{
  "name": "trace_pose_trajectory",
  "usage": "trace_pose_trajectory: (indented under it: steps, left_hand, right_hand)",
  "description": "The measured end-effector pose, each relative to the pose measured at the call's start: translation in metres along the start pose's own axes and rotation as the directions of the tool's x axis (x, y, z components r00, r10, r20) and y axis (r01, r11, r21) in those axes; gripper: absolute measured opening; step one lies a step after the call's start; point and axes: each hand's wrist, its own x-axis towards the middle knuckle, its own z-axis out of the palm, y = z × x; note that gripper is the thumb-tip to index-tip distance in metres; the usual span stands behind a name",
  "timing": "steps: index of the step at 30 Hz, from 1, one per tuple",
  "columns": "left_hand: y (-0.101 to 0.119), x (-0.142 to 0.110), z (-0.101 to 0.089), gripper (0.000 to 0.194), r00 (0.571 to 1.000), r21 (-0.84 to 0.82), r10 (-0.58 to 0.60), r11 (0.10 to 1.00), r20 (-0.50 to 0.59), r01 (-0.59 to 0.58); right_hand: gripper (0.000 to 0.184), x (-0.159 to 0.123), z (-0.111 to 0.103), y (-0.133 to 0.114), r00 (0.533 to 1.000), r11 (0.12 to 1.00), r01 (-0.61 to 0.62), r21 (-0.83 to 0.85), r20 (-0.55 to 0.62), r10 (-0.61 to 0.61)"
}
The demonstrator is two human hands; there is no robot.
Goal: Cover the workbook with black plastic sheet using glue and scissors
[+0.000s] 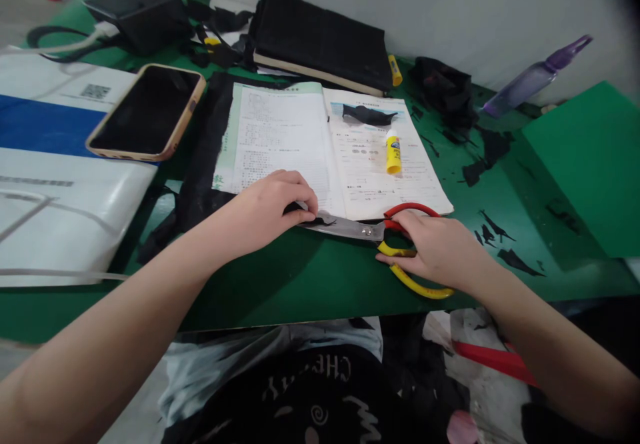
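Note:
My right hand (433, 244) is closed around the handles of a large pair of scissors (350, 228), one handle red and the other yellow. Its blades point left, over the table's front edge of the book. At the blade tips, my left hand (285, 204) pinches a small black piece of thin material (326, 221), mostly hidden by the fingers. Just behind both hands lies an open book (280, 137) with a black sheet under its left side. A yellow glue stick (394, 154) and a curved black scrap (369, 116) rest on its right page.
A phone (147, 114) lies on a white and blue packet (45, 197) at left. Behind are a black box (140, 17) with a cable and a black-covered book (320, 37). Black scraps (520, 262), a purple bottle (525, 84) and a green board (590, 164) are at right.

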Motion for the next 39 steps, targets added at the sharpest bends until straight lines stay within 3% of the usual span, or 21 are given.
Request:
trace_pose_trajectory:
  steps: [11, 26, 31, 39]
  left_hand:
    - [0.000, 0.000, 0.000, 0.016, 1.000, 0.006, 0.012, 1.000, -0.011, -0.012]
    - [0.001, 0.000, -0.002, 0.018, 1.000, -0.018, -0.001, 1.000, -0.018, 0.000]
    - [0.003, 0.001, -0.005, 0.016, 0.997, -0.062, -0.055, 0.997, -0.054, 0.051]
    - [0.006, 0.001, -0.005, 0.014, 0.958, -0.136, -0.235, 0.967, -0.163, 0.214]
  right_hand:
    - [0.052, 0.000, 0.001, 0.005, 0.999, 0.994, 0.038, -0.101, -0.018, -0.040]
    - [0.056, 0.000, 0.002, 0.005, 0.998, 0.995, 0.056, -0.080, -0.008, -0.057]
    - [0.056, 0.000, 0.002, 0.006, 0.998, 0.992, 0.060, -0.107, 0.009, -0.059]
    - [0.054, -0.006, 0.001, 0.011, 1.000, 0.997, -0.014, 0.074, 0.024, 0.012]
